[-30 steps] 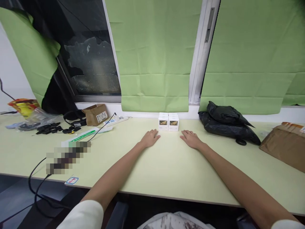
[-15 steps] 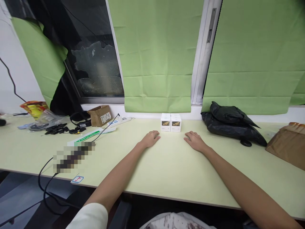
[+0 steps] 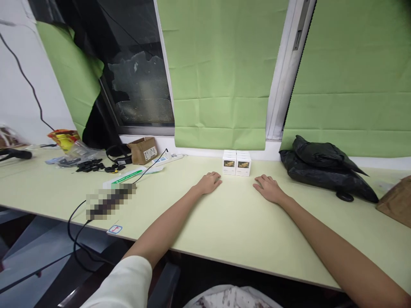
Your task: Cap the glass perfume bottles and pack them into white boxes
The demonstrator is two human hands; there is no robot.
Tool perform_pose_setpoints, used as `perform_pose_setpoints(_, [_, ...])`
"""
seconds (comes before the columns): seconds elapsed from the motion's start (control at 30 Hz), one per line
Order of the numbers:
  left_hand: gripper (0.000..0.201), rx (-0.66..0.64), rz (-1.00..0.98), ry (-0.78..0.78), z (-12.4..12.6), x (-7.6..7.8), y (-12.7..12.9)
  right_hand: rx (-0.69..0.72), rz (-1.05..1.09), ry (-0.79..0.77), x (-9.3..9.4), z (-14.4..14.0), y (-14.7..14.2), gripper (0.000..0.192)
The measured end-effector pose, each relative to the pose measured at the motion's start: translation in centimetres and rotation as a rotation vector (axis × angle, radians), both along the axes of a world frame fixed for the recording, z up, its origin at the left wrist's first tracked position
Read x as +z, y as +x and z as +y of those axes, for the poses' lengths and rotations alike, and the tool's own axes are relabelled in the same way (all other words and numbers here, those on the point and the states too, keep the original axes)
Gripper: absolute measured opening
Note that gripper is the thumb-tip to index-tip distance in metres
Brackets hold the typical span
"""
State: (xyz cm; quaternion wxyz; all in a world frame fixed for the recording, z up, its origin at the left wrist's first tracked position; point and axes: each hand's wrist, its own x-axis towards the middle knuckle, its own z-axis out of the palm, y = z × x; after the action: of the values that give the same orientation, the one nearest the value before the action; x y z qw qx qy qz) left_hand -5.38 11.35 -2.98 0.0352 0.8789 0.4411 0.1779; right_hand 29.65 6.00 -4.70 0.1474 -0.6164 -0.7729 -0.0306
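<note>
Both of my hands lie flat, palms down, on the pale green table (image 3: 231,222). My left hand (image 3: 210,182) rests just left of and in front of a block of small white boxes (image 3: 236,162) with dark picture labels. My right hand (image 3: 268,188) rests to the right of the boxes, a little nearer to me. Neither hand touches the boxes or holds anything. The boxes stand side by side against the window sill.
A black plastic bag (image 3: 324,169) lies at the right by the sill, with a brown parcel (image 3: 398,201) beyond it. At the left are a small cardboard box (image 3: 143,150), a power strip (image 3: 167,159), black cables (image 3: 93,166) and a blurred object (image 3: 109,201). Green blinds (image 3: 221,72) cover the window.
The camera has turned to the left, so everything has shifted rightward in view. My hands stay flat on the table in the same places beside the boxes.
</note>
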Motion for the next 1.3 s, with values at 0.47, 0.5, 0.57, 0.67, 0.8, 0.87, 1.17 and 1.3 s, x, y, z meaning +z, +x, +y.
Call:
perform_pose_setpoints(0.47, [0.046,0.019,0.028,0.005,-0.2,0.0,0.1,0.009,-0.032,0.011,-0.7,0.7,0.5,0.049])
perform_pose_setpoints(0.5, [0.046,0.021,0.031,0.003,-0.2,0.0,0.1,0.009,-0.033,0.012,-0.7,0.7,0.5,0.048])
perform_pose_setpoints(0.57, [0.046,0.023,0.034,-0.003,-0.2,0.0,0.1,0.008,-0.035,0.012,-0.6,0.6,0.5,0.048])
perform_pose_setpoints(0.67, [0.046,0.021,0.035,-0.008,-0.2,0.1,0.0,0.006,-0.032,0.011,-0.4,0.4,0.4,0.048])
perform_pose_setpoints(0.8, [0.046,0.020,0.032,-0.009,-0.2,0.1,0.1,0.004,-0.027,0.010,-0.2,0.3,0.3,0.047])
perform_pose_setpoints(0.87, [0.045,0.018,0.029,-0.006,-0.2,0.1,0.1,0.002,-0.028,0.006,-0.2,0.2,0.2,0.047])
perform_pose_setpoints(1.17, [0.046,0.054,0.015,0.008,-0.7,0.2,0.4,-0.009,-0.012,0.003,-0.1,0.0,-0.1,0.048])
perform_pose_setpoints(1.3, [0.075,0.046,-0.179,0.245,-1.1,0.8,1.7,0.000,0.004,-0.008,0.1,-0.1,-0.2,0.051])
